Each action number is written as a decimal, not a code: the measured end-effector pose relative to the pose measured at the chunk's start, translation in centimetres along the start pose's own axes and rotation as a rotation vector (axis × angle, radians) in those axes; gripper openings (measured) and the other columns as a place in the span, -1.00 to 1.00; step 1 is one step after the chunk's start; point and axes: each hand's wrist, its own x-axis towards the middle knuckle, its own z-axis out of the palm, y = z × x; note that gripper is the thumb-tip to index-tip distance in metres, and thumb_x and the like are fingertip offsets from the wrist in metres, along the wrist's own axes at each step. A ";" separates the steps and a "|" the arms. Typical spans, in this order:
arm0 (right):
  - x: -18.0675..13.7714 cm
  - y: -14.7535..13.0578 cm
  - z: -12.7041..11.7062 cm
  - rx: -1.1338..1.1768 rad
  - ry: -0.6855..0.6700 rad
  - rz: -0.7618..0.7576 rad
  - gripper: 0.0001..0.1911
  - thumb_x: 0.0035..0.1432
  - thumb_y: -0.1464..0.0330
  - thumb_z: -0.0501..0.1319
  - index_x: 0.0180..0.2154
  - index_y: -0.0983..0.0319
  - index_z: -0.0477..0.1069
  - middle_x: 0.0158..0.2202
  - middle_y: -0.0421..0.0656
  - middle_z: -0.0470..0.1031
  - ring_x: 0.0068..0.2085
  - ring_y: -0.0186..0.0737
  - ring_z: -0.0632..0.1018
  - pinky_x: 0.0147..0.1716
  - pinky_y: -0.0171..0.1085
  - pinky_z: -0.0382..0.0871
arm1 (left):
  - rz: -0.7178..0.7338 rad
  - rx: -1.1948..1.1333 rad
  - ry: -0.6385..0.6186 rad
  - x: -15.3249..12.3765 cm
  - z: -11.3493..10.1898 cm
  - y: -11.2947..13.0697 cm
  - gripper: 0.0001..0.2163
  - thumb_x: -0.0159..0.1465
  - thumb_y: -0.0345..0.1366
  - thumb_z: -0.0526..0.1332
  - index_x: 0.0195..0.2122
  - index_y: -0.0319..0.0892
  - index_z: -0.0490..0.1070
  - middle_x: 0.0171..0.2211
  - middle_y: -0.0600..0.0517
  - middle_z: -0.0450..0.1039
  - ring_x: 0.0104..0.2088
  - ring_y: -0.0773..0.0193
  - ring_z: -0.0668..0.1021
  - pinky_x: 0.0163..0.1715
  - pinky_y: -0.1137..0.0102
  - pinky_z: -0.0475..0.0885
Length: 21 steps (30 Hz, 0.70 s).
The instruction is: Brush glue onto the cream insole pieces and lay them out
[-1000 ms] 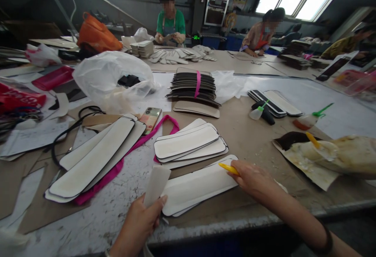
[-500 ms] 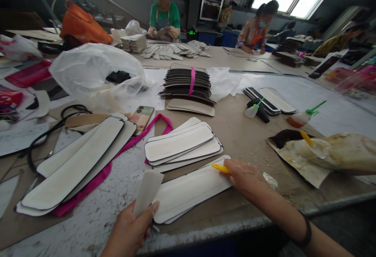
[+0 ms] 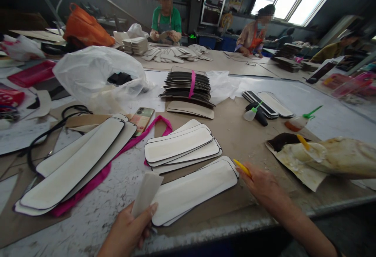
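Note:
My left hand (image 3: 132, 223) is closed around a pale grey-white strip (image 3: 147, 192) that stands up from the fingers. Its thumb lies at the left end of the front stack of long white panels with rounded corners (image 3: 195, 192). Just past that stack's right end, my right hand (image 3: 261, 180) pinches a slim yellow stick-like tool (image 3: 242, 167), its tip pointing left beside the top panel's dark edge. Behind lies a second fanned stack of dark-edged white panels (image 3: 179, 143). More long panels (image 3: 73, 163) overlap on the left, over a magenta cloth band (image 3: 132, 141).
A phone (image 3: 143, 118) and a clear plastic bag (image 3: 96, 73) lie at the back left. Dark panels bound with a pink band (image 3: 188, 84) stand mid-table. Squeeze bottles (image 3: 301, 120) and a glue-smeared bag (image 3: 337, 155) are at right. Two co-workers (image 3: 167, 16) work opposite.
My right hand has moved right with the yellow tool, from over the top panel to beyond its end. The left hand stays nearly where it was, still gripping the strip.

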 end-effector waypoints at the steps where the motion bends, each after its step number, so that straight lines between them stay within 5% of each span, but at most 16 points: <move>1: -0.2 0.1 0.2 0.034 -0.006 0.004 -0.76 0.20 0.29 -0.08 -0.45 0.19 0.25 -0.53 -0.14 0.44 -0.47 -0.19 0.48 -0.52 -0.29 0.15 | 0.006 -0.001 -0.006 0.0 -0.1 -0.1 -0.70 -0.16 -0.05 0.25 -0.69 -0.16 0.24 -0.88 0.14 0.23 -0.85 0.42 0.19 -0.82 0.51 0.05; 9: -0.9 -0.3 1.4 0.393 -0.150 0.120 -0.69 0.17 0.19 -0.15 -0.42 0.19 0.23 -0.60 -0.17 0.43 -0.57 -0.24 0.47 -0.51 -0.30 0.26 | -0.024 -0.088 -0.021 -0.4 -2.1 0.1 -0.66 -0.19 -0.04 0.31 -0.70 -0.22 0.30 -0.85 0.10 0.29 -0.77 0.42 0.25 -0.71 0.49 0.12; 14: -1.0 -1.1 2.1 0.652 -0.270 0.243 -0.59 0.09 0.03 -0.13 -0.38 0.20 0.25 -0.67 -0.22 0.40 -0.66 -0.26 0.40 -0.61 -0.30 0.26 | -0.041 -0.224 -0.161 -1.7 -3.5 0.8 -0.72 -0.08 -0.12 0.30 -0.63 -0.24 0.32 -0.74 0.14 0.27 -0.65 0.43 0.28 -0.61 0.50 0.16; 21: -1.4 -3.2 1.1 0.674 -0.242 0.292 -0.58 -0.04 0.00 0.04 -0.68 0.16 0.15 -0.79 -0.26 0.24 -0.70 -0.33 0.29 -0.65 -0.32 0.17 | -0.013 -0.318 -0.219 -2.1 -4.2 0.1 -0.79 0.01 -0.22 0.28 -0.53 -0.26 0.33 -0.69 0.14 0.28 -0.63 0.47 0.29 -0.59 0.53 0.17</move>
